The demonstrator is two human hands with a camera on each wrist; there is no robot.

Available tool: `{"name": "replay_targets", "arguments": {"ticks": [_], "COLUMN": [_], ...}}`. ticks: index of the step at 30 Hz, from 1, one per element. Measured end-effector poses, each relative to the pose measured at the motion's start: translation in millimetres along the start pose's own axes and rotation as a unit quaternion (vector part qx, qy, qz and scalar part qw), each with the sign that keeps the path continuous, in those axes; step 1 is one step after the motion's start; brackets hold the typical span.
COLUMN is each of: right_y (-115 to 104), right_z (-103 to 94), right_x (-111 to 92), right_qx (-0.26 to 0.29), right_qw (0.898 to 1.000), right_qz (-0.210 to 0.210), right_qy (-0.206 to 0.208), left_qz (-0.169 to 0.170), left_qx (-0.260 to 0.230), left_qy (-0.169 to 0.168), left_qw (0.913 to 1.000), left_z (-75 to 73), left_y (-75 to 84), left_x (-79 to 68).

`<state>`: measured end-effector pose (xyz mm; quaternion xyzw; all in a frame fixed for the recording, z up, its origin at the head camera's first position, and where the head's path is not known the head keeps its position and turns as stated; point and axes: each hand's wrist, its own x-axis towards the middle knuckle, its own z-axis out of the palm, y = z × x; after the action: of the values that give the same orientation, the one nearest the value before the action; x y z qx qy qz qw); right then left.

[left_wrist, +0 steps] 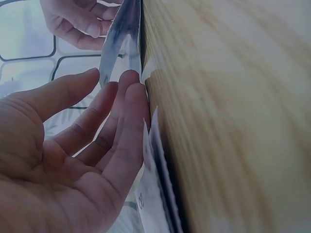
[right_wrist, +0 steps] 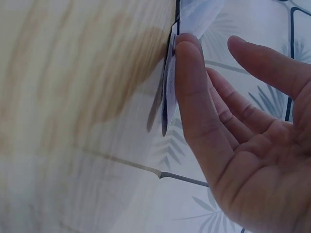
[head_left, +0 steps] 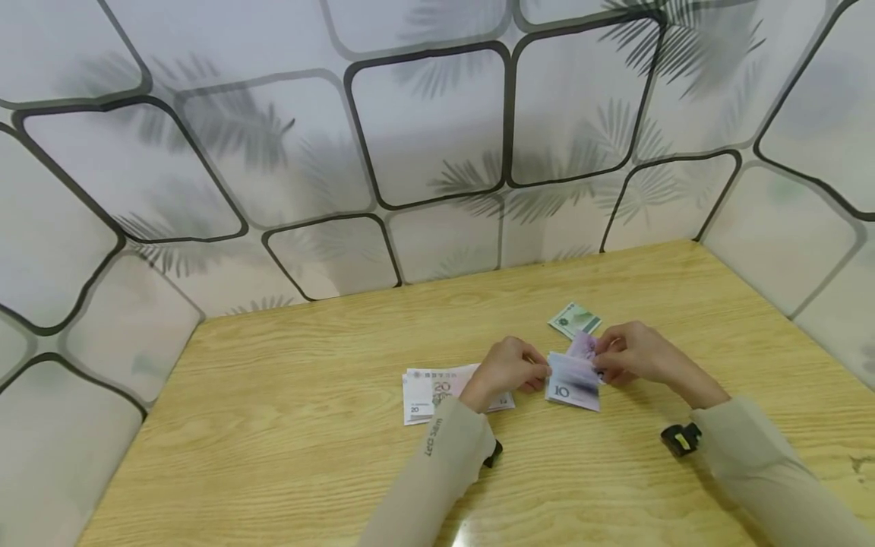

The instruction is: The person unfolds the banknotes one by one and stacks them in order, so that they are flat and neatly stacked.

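A folded purple-blue banknote marked 10 (head_left: 573,386) lies between the two hands. My left hand (head_left: 507,368) pinches its left edge between thumb and fingertips; in the left wrist view the note's edge (left_wrist: 112,51) stands tilted off the table. My right hand (head_left: 639,353) is at the note's right side. In the right wrist view its fingers touch the notes (right_wrist: 170,90), while the thumb stands apart from them. A pinkish-purple banknote (head_left: 582,346) shows behind the 10 note, partly hidden by it and the right hand.
Left of the hands lies a pile of banknotes (head_left: 418,399), partly under my left wrist, with a 20 showing. A green banknote (head_left: 576,319) lies farther back. The wooden table (head_left: 287,425) is bounded by patterned cloth walls (head_left: 437,129).
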<state>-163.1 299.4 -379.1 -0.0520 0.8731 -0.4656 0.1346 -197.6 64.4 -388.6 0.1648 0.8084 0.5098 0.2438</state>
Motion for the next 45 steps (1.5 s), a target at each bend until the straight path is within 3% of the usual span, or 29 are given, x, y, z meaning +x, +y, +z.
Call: {"name": "replay_targets", "arguments": {"ticks": [7,16,19,26,34,39,45], "right_y": [-4,-2,-1,-2,-5,-9,-16], "right_z": [0.1,-3.5,-3.5,-3.2,-4.1,-2.1,-0.8], "right_x": [1,0,1,4,2,4,7], "right_qx": [0.036,-0.023,-0.012,0.062,0.105,0.106,0.108], "right_qw": [0.999,1.000,1.000,0.997,0.993,0.993,0.992], "right_qz": [0.002,-0.012,-0.008,-0.025,-0.045,-0.058,-0.069], "right_qy": [-0.006,0.016,0.009,-0.028,-0.014,-0.011,-0.012], "left_qz": [0.000,-0.005,-0.007,0.007,0.021,0.030,0.032], "left_qx": [0.019,0.056,0.051,0.009,-0.028,-0.047,-0.118], "left_qy": [0.007,0.004,0.006,0.016,0.008,0.015,0.023], "left_qw": [0.9998,0.9984,0.9987,0.9998,0.9993,0.9983,0.9923], "left_z": [2.7,3.5,1.9,-1.2,-8.5,-12.5,-17.0], "left_y": [3.8,2.5,2.1,1.0,-5.2,-6.9,-4.2], "left_x": [-0.3,-0.9,-1.3,-3.1,-6.9,-6.0,-7.5]}}
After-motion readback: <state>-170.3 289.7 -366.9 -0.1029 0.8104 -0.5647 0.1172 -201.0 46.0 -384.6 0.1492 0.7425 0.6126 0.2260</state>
